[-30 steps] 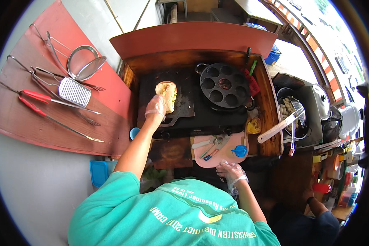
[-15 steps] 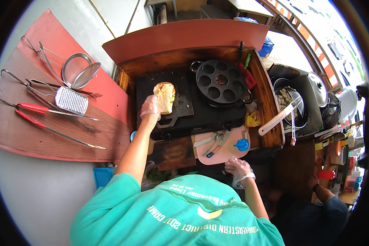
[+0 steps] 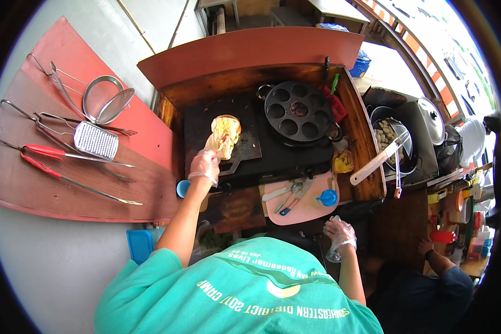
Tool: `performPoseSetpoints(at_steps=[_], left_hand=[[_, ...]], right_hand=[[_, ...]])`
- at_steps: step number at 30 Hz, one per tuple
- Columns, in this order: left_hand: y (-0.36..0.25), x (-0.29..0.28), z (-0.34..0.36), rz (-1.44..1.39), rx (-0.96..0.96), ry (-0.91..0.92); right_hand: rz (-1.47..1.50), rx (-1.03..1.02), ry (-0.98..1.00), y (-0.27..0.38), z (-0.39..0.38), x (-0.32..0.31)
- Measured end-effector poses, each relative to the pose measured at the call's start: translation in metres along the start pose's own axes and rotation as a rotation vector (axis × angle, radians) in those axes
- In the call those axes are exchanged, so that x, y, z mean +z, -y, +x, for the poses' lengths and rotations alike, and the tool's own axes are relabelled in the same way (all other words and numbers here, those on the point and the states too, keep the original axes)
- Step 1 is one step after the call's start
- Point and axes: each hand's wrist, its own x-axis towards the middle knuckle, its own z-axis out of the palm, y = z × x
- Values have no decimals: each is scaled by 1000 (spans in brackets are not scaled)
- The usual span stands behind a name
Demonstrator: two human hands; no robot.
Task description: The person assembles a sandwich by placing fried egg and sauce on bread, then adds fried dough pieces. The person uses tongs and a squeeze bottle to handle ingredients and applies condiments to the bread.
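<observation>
On the dark griddle plate [image 3: 249, 146] lies a bread sandwich [image 3: 225, 132] with a browned far edge, its yellow filling and some red bits showing on top. My left hand [image 3: 205, 165], in a clear plastic glove, is closed at the sandwich's near-left edge; the fingertips are partly lost against the bread. Off to the right, beyond a pink cutting board [image 3: 295, 214], my right hand [image 3: 340, 231] hangs low in a loose clear glove. Its fingers are curled in, and I see nothing in them.
Right of the griddle sits a round black pan [image 3: 298, 111] with several wells. On the board are a blue squat container [image 3: 328, 197] and utensils. Tongs, strainers and a grater [image 3: 96, 139] lie on the left red panel. A co-worker's arm [image 3: 440, 261] reaches in at right.
My left hand has drawn back toward me along the sandwich, and more of the yellow filling shows. My right hand has shifted slightly to the right and nearer.
</observation>
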Motion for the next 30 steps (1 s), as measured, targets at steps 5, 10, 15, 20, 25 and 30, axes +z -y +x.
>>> performPoseSetpoints(at_steps=[5,10,15,20,25,30], left_hand=[[5,4,20,-17,0,-263],[-8,17,-4,-22,-48,-91],[2,2,-45,-93,27,-91],[4,25,-37,-1279,-541,62],[21,45,-55,-896,-615,-87],[28,38,-64,-196,-409,-447]], right_hand=[[12,45,-69,-17,17,-21],[-101,98,76,-28,39,-49],[-99,100,-70,-33,48,-67],[-123,158,-19,-33,57,-86],[-208,167,46,-29,74,-120],[-192,203,96,-20,80,-148]])
